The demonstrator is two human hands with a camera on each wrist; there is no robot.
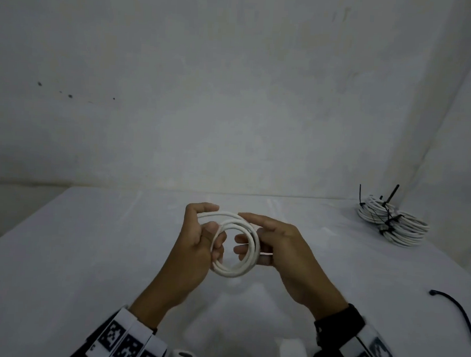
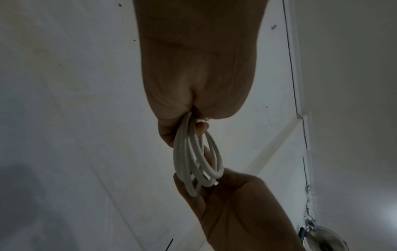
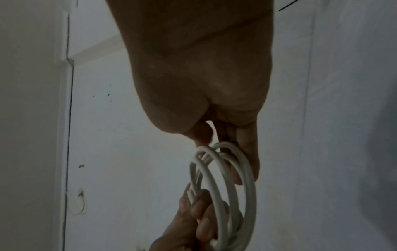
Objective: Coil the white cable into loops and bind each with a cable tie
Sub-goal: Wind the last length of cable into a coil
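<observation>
A white cable wound into a small coil of several loops hangs above the white table between both hands. My left hand grips the coil's left side, thumb across the loops and fingers curled through the middle. My right hand holds the right side, fingers curled into the ring and index finger lying along the top. The left wrist view shows the coil edge-on, with the right hand below it. In the right wrist view the loops fan apart, with the left hand gripping their far side.
A pile of coiled white cables bound with black ties lies at the table's far right corner. A loose black cable tie rests near the right edge. Pale walls stand close behind and to the right.
</observation>
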